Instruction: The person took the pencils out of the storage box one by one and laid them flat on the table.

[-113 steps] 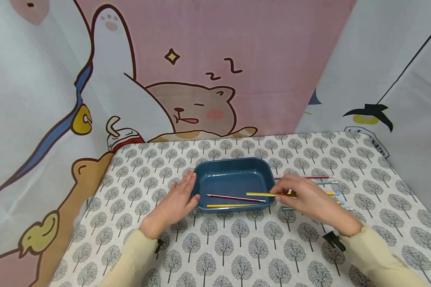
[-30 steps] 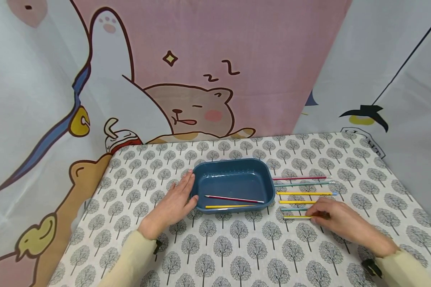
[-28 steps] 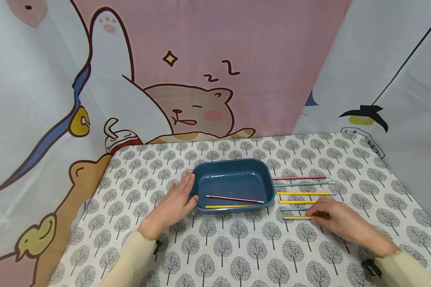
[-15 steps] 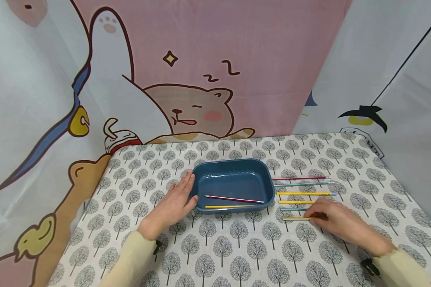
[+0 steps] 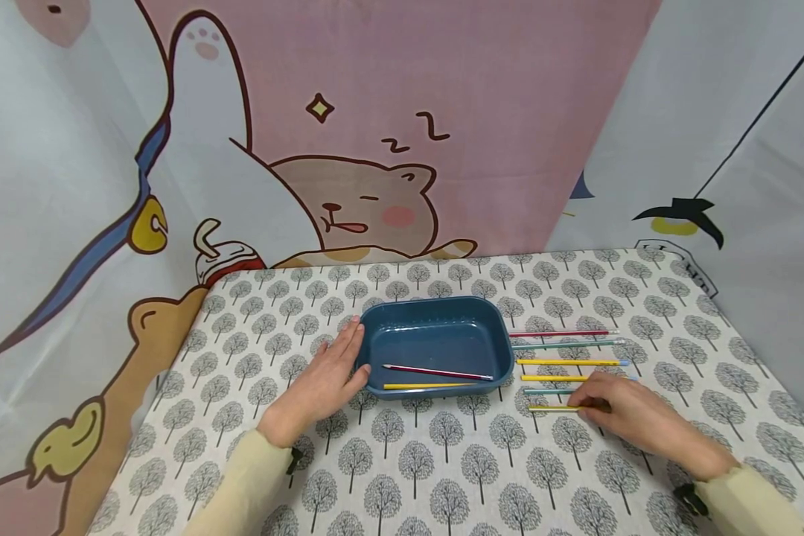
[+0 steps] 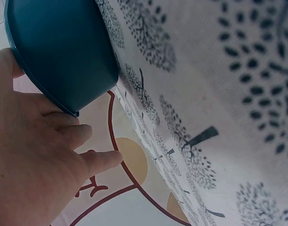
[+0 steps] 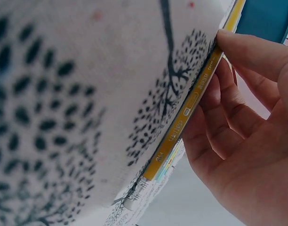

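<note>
My right hand (image 5: 633, 417) pinches a yellow pencil (image 7: 181, 115) between thumb and fingers, low at the tablecloth. In the right wrist view its white eraser end points away from the tray. This pencil lies nearest me in a row right of a dark blue tray (image 5: 435, 301). Beyond it come a teal pencil (image 5: 546, 391), two yellow pencils, a thin teal one (image 5: 566, 345) and a red one (image 5: 563, 333). Inside the tray are a dark red pencil (image 5: 435, 371) and a yellow pencil (image 5: 422, 386). My left hand (image 5: 318, 383) rests against the tray's left end, fingers fairly straight, thumb at the rim.
A tree-print cloth (image 5: 402, 476) covers the table. Behind it hangs a pink and white cartoon curtain (image 5: 509, 149), with more curtain along both sides.
My right hand has carried the yellow pencil from above the tray's right rim to the near end of the row. Over the last second it barely shifts; my left hand stays put.
</note>
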`<act>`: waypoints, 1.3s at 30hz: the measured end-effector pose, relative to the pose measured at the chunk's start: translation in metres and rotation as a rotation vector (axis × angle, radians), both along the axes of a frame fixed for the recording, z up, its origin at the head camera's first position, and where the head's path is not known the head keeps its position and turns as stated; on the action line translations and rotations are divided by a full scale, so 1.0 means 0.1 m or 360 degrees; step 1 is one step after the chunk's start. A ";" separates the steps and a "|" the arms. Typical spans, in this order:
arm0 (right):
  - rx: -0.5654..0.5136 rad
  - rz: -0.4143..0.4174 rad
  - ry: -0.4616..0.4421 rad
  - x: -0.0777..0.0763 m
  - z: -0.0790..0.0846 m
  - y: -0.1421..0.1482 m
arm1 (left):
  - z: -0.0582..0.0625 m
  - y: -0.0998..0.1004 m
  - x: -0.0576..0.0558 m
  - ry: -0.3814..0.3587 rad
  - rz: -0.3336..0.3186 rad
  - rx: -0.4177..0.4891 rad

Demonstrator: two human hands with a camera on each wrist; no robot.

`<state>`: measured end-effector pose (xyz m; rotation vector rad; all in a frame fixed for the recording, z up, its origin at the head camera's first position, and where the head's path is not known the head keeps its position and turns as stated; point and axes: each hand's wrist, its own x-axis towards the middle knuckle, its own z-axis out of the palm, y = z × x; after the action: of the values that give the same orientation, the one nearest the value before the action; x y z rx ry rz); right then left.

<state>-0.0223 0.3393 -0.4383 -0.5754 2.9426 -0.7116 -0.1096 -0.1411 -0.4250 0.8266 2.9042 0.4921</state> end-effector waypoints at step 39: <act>-0.0400 0.0119 0.0148 -0.27 0.48 -0.97 | -0.03 0.00 -0.01 0.0040 -0.0016 0.0036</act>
<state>-0.0496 0.2420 -0.3900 -0.7518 2.9161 -1.0837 -0.1103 -0.1407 -0.4277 0.8561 2.9214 0.5185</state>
